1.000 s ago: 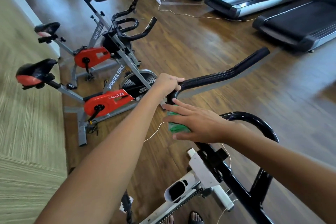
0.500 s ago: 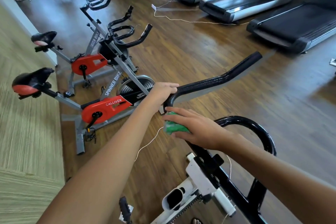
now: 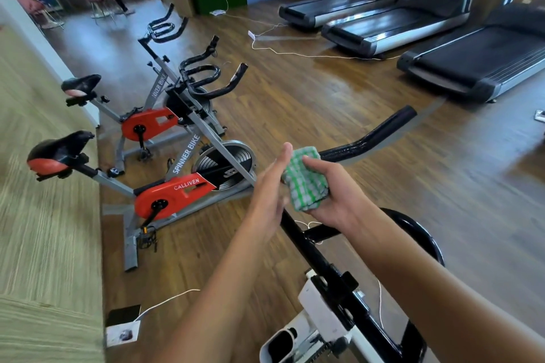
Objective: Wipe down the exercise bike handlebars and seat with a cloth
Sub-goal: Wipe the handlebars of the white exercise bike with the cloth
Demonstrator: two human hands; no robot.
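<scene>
while the right hand (image 3: pixel 339 194) is turned palm-up above the handlebar (image 3: pixel 368 141), its fingers curl round a folded green-and-white checked cloth (image 3: pixel 306 180), lifted off the bar. left hand (image 3: pixel 269 188) stands edge-on just beside the cloth, fingers straight and together, thumb side up, grasping nothing; whether its palm touches the cloth cannot be told. both forearms reach forward from the lower edge. black handlebar extends up and to the right beyond the hands, its loop section (image 3: pixel 418 233) under the right wrist. two red-and-grey spinner bikes (image 3: pixel 177 191) stand to the left on the wooden floor (image 3: pixel 324 103); treadmills (image 3: pixel 472 65) lie at the upper right.
</scene>
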